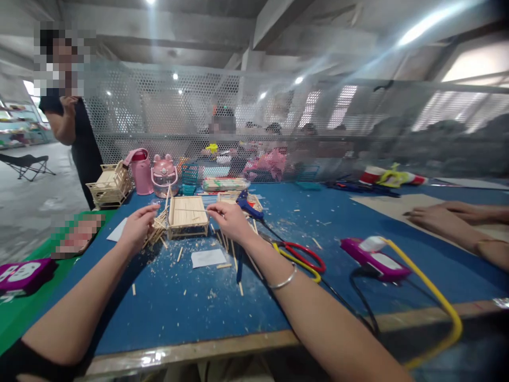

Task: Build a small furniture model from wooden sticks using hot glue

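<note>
A small bed-like frame of thin wooden sticks stands on the blue table between my hands. My right hand is at its right side, fingers pinched on the end of a thin wooden stick that appears to lie across the frame's slatted top. Left of the frame, my left hand has thumb and fingertips pressed together; whatever they hold is too small to make out. Under and beside that hand lies a heap of loose sticks. A blue glue gun rests just beyond my right hand.
Scissors with red and yellow handles lie right of my forearm, near a purple power strip with a yellow cable. White paper lies in front. Behind stand a pink flask and a mesh screen. Another person's hands are at right.
</note>
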`<state>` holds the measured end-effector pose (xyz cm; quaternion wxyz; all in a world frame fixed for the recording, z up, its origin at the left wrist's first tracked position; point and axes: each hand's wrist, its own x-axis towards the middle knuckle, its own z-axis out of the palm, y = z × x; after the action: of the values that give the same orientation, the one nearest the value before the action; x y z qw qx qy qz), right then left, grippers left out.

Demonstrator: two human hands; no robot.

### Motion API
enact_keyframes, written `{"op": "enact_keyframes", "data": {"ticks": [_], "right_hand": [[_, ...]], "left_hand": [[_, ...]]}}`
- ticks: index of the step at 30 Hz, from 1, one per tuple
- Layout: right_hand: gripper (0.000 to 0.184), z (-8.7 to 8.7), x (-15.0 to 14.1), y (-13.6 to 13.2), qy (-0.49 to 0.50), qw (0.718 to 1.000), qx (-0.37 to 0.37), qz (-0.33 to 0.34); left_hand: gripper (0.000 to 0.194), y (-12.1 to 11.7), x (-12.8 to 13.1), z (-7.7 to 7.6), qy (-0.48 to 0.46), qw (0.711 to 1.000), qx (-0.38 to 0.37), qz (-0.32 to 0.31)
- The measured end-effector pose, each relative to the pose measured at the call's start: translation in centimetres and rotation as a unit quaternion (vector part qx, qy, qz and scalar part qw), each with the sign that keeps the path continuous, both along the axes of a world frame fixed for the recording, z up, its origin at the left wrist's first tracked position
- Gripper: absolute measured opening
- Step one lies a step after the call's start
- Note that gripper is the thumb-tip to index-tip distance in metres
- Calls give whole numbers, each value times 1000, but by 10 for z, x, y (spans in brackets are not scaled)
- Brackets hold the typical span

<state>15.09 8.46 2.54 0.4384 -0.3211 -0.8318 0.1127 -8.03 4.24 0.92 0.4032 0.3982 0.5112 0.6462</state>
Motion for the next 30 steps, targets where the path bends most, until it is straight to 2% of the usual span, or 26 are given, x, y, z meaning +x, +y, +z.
{"op": "enact_keyframes", "data": {"ticks": [2, 4, 11, 16, 21, 30], "right_hand": [[14, -9, -4, -1, -30, 999, 19, 9], [14, -13, -7, 0, -46, 999, 26, 10], [13, -14, -13, 0, -69, 997, 42, 5], [14, -15, -14, 1, -69, 997, 46, 2], [14, -16, -14, 2, -71, 997, 41, 0], [15, -16, -15, 3, -57, 998, 17, 6]], "left_hand": [[43, -3, -4, -9, 67, 992, -31, -101], [46, -6, -5, -13, 116, 981, -33, -152], [48, -7, 0, -11, 192, 979, 25, -70], [50, -4, 3, -13, 180, 982, 14, -62], [43, -4, 7, -12, 176, 983, 9, -57], [39, -6, 10, -10, 247, 968, 34, -3]]}}
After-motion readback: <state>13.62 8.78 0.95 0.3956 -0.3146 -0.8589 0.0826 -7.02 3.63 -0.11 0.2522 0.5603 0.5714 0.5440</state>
